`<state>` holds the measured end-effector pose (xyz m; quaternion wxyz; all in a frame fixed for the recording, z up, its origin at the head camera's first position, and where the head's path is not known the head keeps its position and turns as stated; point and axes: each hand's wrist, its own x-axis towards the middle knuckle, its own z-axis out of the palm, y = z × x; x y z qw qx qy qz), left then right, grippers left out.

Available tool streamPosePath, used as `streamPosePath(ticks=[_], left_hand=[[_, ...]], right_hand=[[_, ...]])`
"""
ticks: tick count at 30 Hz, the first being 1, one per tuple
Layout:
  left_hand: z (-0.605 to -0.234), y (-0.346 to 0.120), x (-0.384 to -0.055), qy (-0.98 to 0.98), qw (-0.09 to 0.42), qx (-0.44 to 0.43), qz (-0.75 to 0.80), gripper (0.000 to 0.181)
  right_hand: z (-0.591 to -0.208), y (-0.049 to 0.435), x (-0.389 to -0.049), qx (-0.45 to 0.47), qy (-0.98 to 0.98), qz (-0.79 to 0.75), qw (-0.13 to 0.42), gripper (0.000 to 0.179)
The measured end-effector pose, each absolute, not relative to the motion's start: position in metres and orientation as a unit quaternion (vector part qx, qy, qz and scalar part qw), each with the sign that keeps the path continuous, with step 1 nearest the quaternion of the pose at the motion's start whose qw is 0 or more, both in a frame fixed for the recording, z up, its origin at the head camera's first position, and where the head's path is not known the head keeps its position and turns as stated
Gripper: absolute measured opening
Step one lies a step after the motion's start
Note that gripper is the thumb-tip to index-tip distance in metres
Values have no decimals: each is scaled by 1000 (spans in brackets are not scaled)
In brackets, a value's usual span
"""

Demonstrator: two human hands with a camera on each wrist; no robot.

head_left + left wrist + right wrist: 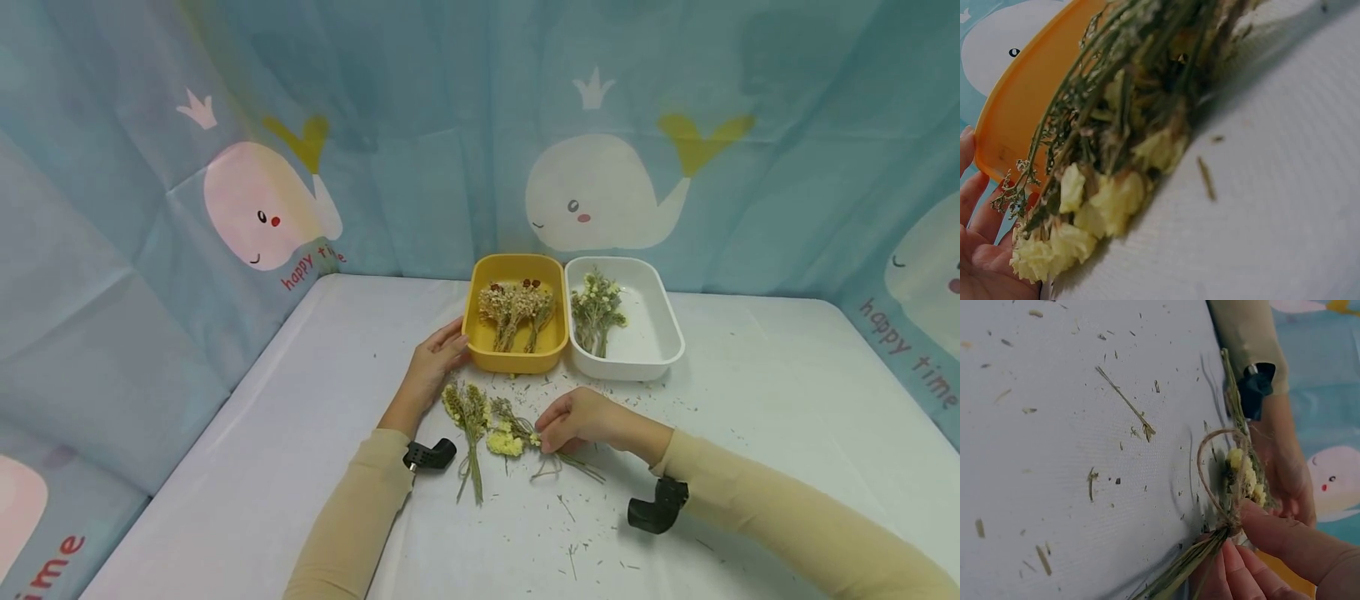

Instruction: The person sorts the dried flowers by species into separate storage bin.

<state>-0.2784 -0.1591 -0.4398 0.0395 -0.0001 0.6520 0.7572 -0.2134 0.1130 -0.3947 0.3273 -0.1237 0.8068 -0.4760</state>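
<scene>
My right hand (581, 421) pinches a dried flower bunch (506, 442) where twine ties its stems; its yellow heads point left. A loop of the twine (1200, 462) stands out beside the fingertips in the right wrist view. My left hand (429, 371) rests with extended fingers against the left side of a yellow tray (517, 364). Close to that forearm, a second tied bunch (472, 417) lies on the table, heads toward the tray. Its pale yellow flowers (1110, 200) fill much of the left wrist view.
Several dried bunches (513, 308) with cream and dark red heads lie in the yellow tray. A white tray (626, 371) stands right beside it, with green-yellow dried flowers (596, 308) along its left side. Stem bits (573, 558) litter the white table (787, 400); a curtain hangs behind.
</scene>
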Motion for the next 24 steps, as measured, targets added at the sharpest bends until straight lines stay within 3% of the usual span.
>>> streamPosePath(ticks=[14, 24], left_hand=[[-440, -160, -277, 662, 39, -3, 749, 50], [-440, -159, -277, 658, 38, 3, 752, 51]], right_hand=[[-391, 109, -211, -128, 809, -467, 332, 19], [-390, 115, -213, -132, 807, -473, 330, 24]])
